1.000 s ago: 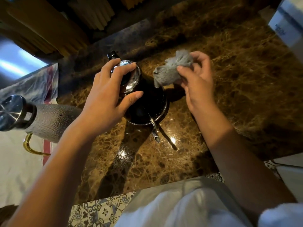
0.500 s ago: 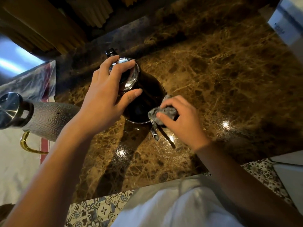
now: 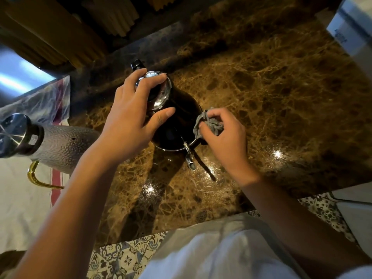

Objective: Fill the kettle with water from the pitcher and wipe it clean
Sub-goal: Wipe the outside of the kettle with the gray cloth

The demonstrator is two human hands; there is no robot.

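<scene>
At frame centre on the worktop [image 3: 261, 97], the left hand [image 3: 128, 117] spreads over the kettle [image 3: 177, 121] lid while the right hand [image 3: 223, 135] pinches a grey cloth [image 3: 207, 123] against its side, where a hard rub near the spout [image 3: 189, 158] could slop water.

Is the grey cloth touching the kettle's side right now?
Touching. The head view shows the right hand pressing the grey cloth against the kettle body, no gap visible.
</scene>
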